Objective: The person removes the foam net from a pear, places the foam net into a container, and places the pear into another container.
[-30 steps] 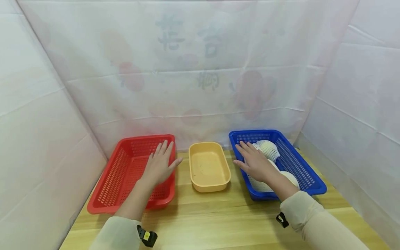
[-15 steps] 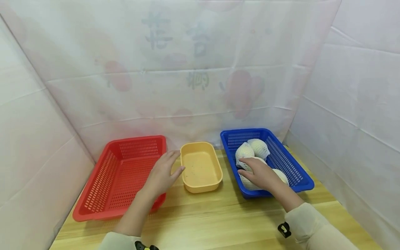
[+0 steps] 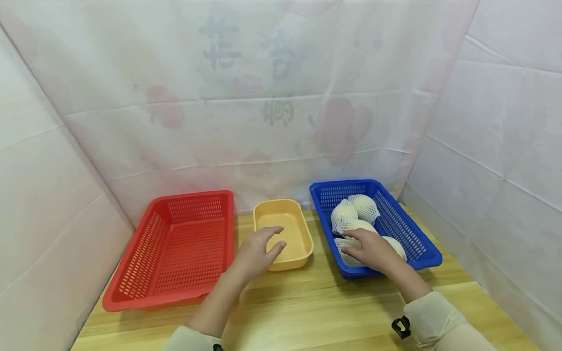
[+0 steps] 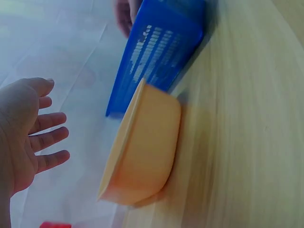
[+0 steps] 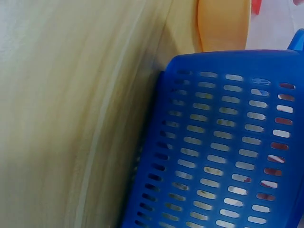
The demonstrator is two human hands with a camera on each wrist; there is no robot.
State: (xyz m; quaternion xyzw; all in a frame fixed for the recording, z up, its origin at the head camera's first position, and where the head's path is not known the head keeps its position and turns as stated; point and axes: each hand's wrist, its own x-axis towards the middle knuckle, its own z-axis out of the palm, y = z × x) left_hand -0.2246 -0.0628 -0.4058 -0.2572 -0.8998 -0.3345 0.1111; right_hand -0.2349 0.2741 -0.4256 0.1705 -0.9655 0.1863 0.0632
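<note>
My right hand [image 3: 371, 248] is inside the near part of the blue basket [image 3: 414, 231], low over pale, round fruits [image 3: 344, 214] in white foam nets. Its thumb and index finger stand apart beside a netted fruit [image 3: 344, 243] at the near left; its other fingers are hidden from the head view. Through the basket's slots, the right wrist view shows only pieces of white and skin. My left hand [image 3: 259, 248] hovers over the left side of the yellow tray [image 3: 291, 229], its fingers relaxed and holding nothing. In the left wrist view those fingers [image 4: 50, 140] are spread.
A red slotted basket [image 3: 189, 258] stands at the left on the wooden table [image 3: 307, 312]. The yellow tray sits between the two baskets. White cloth walls [image 3: 246, 131] rise behind and on both sides.
My left hand has moved right, from over the red basket to the yellow tray. My right hand has drawn back and its fingers have curved down over the fruits. The head view has turned slightly right.
</note>
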